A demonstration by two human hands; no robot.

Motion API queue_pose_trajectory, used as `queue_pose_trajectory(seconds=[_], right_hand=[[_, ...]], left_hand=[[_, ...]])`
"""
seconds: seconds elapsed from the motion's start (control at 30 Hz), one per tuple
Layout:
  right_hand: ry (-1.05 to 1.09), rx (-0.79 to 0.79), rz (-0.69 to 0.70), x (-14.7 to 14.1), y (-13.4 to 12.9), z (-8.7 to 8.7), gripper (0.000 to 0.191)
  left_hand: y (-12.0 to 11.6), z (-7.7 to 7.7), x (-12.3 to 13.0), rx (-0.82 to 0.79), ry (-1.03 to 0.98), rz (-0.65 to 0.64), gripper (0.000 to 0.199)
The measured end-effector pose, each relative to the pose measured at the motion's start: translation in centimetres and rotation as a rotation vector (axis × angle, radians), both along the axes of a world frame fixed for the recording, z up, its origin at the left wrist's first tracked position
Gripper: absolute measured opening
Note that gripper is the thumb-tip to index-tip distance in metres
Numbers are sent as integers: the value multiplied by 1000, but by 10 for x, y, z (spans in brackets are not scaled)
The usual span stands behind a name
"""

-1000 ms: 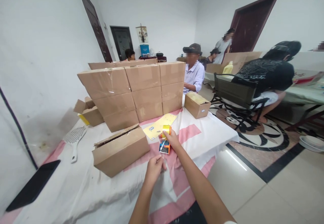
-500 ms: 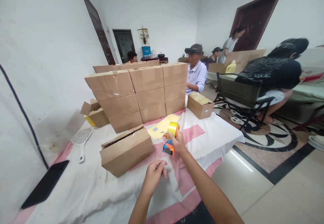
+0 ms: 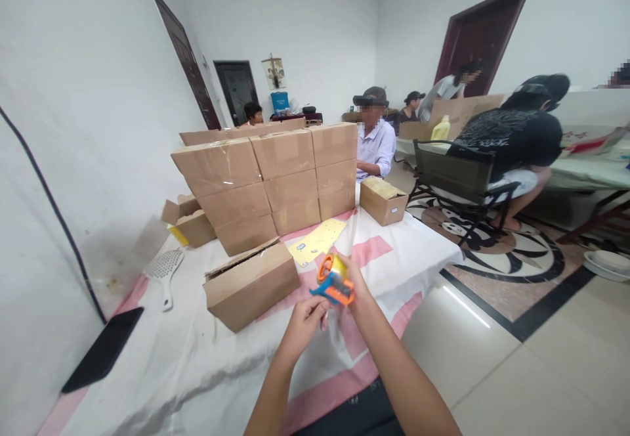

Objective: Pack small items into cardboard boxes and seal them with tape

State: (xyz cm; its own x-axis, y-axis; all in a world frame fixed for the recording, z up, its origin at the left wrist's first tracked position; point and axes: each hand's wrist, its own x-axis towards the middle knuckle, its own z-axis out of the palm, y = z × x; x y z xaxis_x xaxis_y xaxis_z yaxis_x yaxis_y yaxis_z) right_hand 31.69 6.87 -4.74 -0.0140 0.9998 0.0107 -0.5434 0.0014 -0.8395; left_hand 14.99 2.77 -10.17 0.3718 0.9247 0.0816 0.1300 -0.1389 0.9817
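Cloth-covered table [image 3: 187,364], tape dispenser [image 3: 335,285] clasped in the right hand [image 3: 357,283] toward the table's near edge, left hand [image 3: 304,319] just beside, fingers pressed together, cannot tell on what, brown carton [image 3: 253,286] farther left

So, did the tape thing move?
Yes, the tape dispenser has turned: its blue end now points left, towards the front cardboard box.

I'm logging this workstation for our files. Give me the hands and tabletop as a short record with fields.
Right hand: holds an orange-and-blue tape dispenser
Left hand: curled close beside the tape dispenser; contact unclear
Nearest carton: ahead and left of the hands, dark gap along its top
Stacked cartons: farther back, front showing three across, three high
Yellow sheet: on the cloth before the stacked cartons
Left side: white perforated paddle, black slab
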Motion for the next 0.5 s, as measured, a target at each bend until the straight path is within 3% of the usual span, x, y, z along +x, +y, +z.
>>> queue_pose_trajectory(seconds=[0.07, 0.1, 0.23, 0.33, 0.5], right_hand=[[31, -18, 127, 9, -8, 7, 40], [55, -19, 127, 13, -11, 11, 40], [-58, 101, -296, 22, -2, 15, 41], [-287, 164, -522, 23, 25, -2, 47], [-447, 134, -556, 27, 57, -40, 48]], left_hand=[[-2, -10, -9, -1, -3, 80, 54], [-4, -14, -14, -8, -12, 120, 56], [-19, -15, -34, -99, -119, 231, 64], [-30, -4, -43, -157, -202, 250, 64], [-39, 5, -56, -177, -273, 234, 65]])
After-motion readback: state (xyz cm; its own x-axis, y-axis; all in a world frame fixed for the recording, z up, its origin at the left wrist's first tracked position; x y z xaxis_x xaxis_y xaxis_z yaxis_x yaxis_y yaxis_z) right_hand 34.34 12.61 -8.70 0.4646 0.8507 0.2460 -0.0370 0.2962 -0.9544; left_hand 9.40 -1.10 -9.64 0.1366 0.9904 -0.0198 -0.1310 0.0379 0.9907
